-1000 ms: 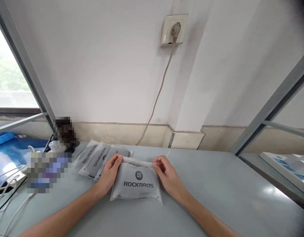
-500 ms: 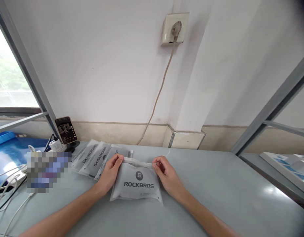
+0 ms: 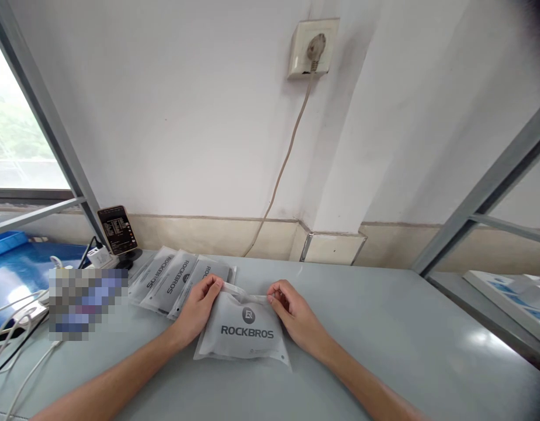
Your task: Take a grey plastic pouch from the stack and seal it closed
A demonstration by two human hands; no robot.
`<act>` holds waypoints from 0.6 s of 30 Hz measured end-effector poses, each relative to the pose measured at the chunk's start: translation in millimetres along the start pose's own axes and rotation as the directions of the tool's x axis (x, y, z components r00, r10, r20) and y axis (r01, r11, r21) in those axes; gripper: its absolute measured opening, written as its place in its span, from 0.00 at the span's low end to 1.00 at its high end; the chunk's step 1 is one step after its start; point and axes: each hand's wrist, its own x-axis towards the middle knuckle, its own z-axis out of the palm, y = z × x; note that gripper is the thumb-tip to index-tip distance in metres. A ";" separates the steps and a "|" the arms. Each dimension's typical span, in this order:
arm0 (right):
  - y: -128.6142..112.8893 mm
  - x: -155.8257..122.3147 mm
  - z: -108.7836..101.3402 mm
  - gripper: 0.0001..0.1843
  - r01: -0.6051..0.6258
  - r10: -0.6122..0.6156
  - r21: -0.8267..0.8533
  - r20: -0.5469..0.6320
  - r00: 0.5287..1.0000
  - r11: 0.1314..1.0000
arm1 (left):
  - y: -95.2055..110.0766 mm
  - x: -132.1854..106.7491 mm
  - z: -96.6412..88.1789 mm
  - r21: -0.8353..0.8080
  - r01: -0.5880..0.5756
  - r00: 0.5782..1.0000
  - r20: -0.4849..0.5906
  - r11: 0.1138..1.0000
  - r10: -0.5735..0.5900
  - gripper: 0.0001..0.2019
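On the grey bench (image 3: pixel 384 333) we hold the white ROCKBROS pouch (image 3: pixel 246 333) flat before us, our left hand (image 3: pixel 197 310) and right hand (image 3: pixel 294 313) each pinching one top corner with fingers pressed together. We judge the mouth is being closed; next calls for pressing along the strip. Compared with a second ago, both hands moved inward and the top edge buckled.

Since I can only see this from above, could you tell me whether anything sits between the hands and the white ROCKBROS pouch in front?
Nothing visible does. The left hand and right hand both pinch the top edge of the pouch; the other pouches lie off to the left.
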 end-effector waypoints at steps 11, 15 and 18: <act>4.4 1.6 -0.7 0.13 0.006 -0.001 0.023 -0.174 0.985 1.000 | -13.1 -5.8 0.0 0.042 -0.080 0.992 0.103 0.996 0.075 0.15; 3.1 1.1 -0.4 0.12 -0.010 0.017 0.039 -0.201 0.979 0.999 | -16.9 -6.7 1.0 0.145 -0.117 0.989 0.102 0.982 0.103 0.14; 2.3 -1.1 -0.5 0.12 -0.022 0.031 0.049 -0.188 0.982 0.999 | -7.7 -9.6 3.5 0.209 -0.170 0.984 0.092 0.963 0.153 0.14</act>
